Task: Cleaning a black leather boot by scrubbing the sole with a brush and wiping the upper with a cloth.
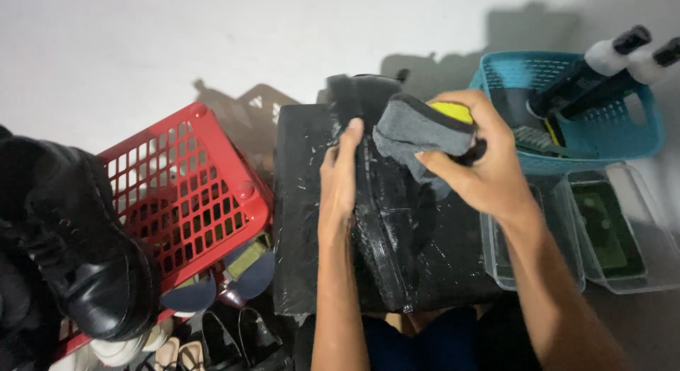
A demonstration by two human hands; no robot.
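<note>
My left hand [338, 183] grips a black shiny shoe [386, 222] that stands on its edge on a black board [304, 222] across my lap. My right hand [482, 162] is shut on a grey sponge with a yellow top [423, 130], pressed against the upper part of the shoe. White streaks and specks cover the shoe and the board.
A red plastic basket [188, 183] lies tilted at the left, with a black leather shoe [85, 250] beside it and several other shoes [212, 328] below. At the right a teal basket [588, 130] holds two dark bottles [602, 70] and a brush; clear plastic boxes [609, 236] sit under it.
</note>
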